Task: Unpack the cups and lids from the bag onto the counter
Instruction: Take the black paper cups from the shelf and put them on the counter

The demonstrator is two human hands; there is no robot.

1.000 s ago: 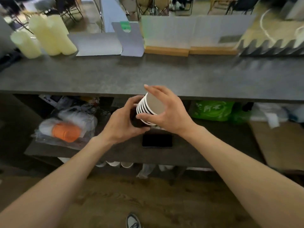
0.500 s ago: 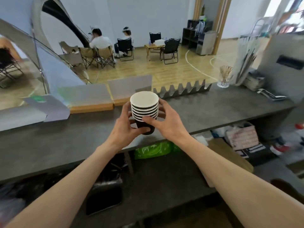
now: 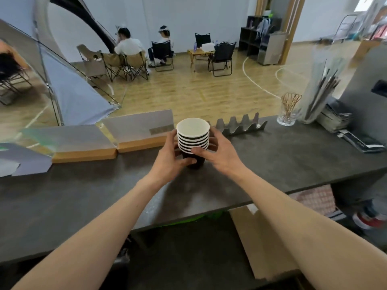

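One long dark counter (image 3: 282, 164) spans the view, and the task's thing stands on it near the middle, at about 12 o'clock from the person. At 10 o'clock from it lie flat grey boards on wooden bases (image 3: 134, 132); at 2 o'clock is a zigzag metal rack (image 3: 240, 126), and farther along at 2 o'clock a glass of thin sticks (image 3: 288, 114).

Between both hands is the stack of paper cups (image 3: 193, 141), several nested together, upright, mouths up, white rims banding a dark body. Its base seems to meet the counter, though the fingers hide the contact line, so I cannot say it is fully set down.

The left hand (image 3: 169, 155) wraps the lower body from 9 o'clock, thumb across the dark bottom cup. The right hand (image 3: 217, 153) holds from 3 o'clock, thumb pressed on the lowest rims, fingers curled round the far side. Both grips are close and snug on the stack.

Judging by look, paper cups are light, thin-walled and easily crushed, and a nested stack may tip or slide apart. Holding low on the bottom cup, with gentle pressure, seems safest. No bag or lids show here.
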